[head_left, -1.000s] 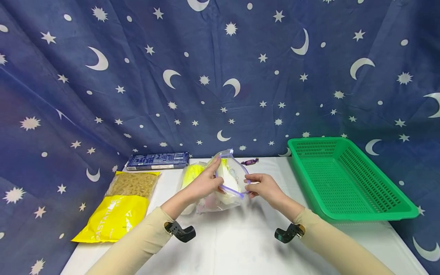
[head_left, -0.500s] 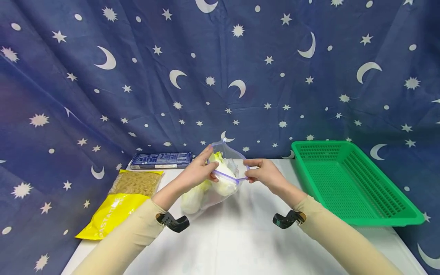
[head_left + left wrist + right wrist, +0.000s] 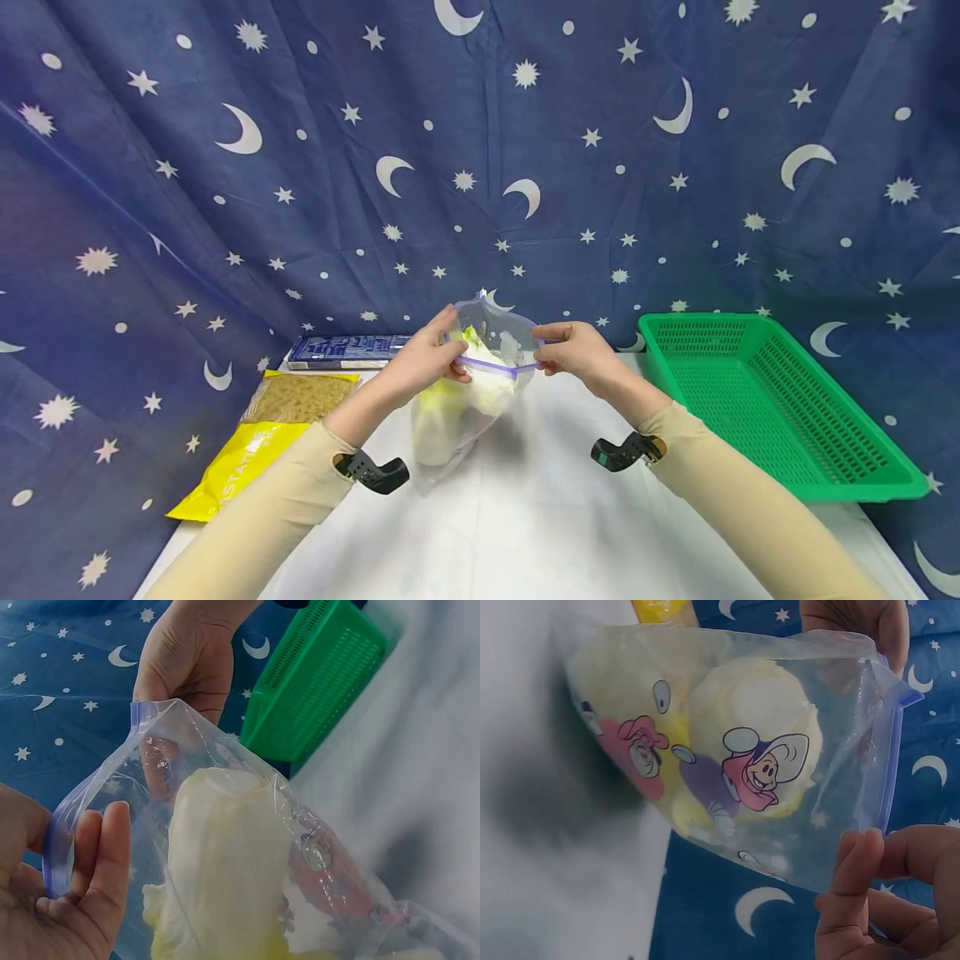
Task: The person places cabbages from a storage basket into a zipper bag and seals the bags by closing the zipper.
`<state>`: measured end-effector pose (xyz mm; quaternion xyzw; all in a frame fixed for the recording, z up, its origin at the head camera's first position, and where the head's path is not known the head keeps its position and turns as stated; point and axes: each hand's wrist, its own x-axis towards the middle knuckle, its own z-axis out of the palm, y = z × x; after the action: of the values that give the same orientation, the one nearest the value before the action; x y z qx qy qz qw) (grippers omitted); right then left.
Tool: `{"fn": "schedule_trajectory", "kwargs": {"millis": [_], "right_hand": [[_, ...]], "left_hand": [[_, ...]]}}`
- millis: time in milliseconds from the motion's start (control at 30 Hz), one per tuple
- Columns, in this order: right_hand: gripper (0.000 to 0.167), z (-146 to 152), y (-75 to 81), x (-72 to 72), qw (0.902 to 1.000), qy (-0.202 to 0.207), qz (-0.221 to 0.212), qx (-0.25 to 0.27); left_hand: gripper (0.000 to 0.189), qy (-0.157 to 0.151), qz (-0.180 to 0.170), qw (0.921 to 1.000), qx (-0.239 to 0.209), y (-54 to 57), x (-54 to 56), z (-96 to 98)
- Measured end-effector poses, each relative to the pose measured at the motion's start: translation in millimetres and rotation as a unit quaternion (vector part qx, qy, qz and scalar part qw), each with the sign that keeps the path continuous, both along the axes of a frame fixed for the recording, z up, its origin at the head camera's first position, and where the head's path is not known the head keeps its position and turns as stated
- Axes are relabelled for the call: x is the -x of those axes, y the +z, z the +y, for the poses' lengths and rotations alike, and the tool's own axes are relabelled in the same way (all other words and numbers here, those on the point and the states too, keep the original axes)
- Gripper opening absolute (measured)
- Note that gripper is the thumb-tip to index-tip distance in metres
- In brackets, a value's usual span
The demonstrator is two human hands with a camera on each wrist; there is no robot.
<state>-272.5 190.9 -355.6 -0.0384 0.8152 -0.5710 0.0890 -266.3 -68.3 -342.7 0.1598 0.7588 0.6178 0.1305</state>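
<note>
A clear zip bag (image 3: 480, 425) with a purple zip strip hangs between my hands, its mouth spread apart. Cartoon figures (image 3: 757, 769) are printed on it in the right wrist view. Inside lie what look like two pale cabbages: one (image 3: 491, 389) under the mouth, another (image 3: 437, 425) lower left. The left wrist view shows a white cabbage base (image 3: 225, 847) through the plastic. With thumb and fingers, my left hand (image 3: 422, 358) pinches the rim's left side. My right hand (image 3: 581, 357) pinches the right corner of the rim.
A green basket (image 3: 750, 425) stands at the right. On the left lies a yellow pasta bag (image 3: 258, 450), with a flat dark blue package (image 3: 345, 350) behind it. A blue curtain (image 3: 450, 125) with moons and stars hangs behind the white table (image 3: 555, 517).
Both hands have moved up with the bag, raising its mouth. The cabbages now sit lower inside it, towards the bottom left. The purple-wrapped candy at the back is no longer visible.
</note>
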Motion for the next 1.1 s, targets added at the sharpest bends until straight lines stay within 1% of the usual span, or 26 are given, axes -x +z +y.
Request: {"fn": "schedule_trajectory", "kwargs": {"millis": [267, 500, 800, 1000, 1100], "right_hand": [[0.050, -1.3, 21.3, 5.2, 1.0000, -0.004, -0.002, -0.008], [0.050, -2.9, 38.5, 8.1, 1.0000, 0.002, -0.002, 0.007], [0.053, -4.2, 57.2, 7.1, 0.9995, 0.022, 0.000, 0.020], [0.053, -0.3, 68.4, 5.0, 0.9989, 0.031, 0.004, 0.033], [0.054, 0.7, 69.6, 4.5, 0.9986, 0.038, 0.010, 0.037]], "left_hand": [[0.072, 0.009, 0.000, 1.0000, 0.000, 6.4, 4.2, 0.3], [0.073, 0.024, 0.007, 0.9997, 0.006, 13.7, 5.4, 3.2], [0.076, 0.030, -0.011, 0.9990, -0.031, 20.4, 2.7, 7.1], [0.075, 0.030, -0.019, 0.9976, -0.059, 20.7, -0.1, 13.6], [0.075, 0.029, -0.015, 0.9972, -0.067, 18.5, -2.9, 17.4]]}}
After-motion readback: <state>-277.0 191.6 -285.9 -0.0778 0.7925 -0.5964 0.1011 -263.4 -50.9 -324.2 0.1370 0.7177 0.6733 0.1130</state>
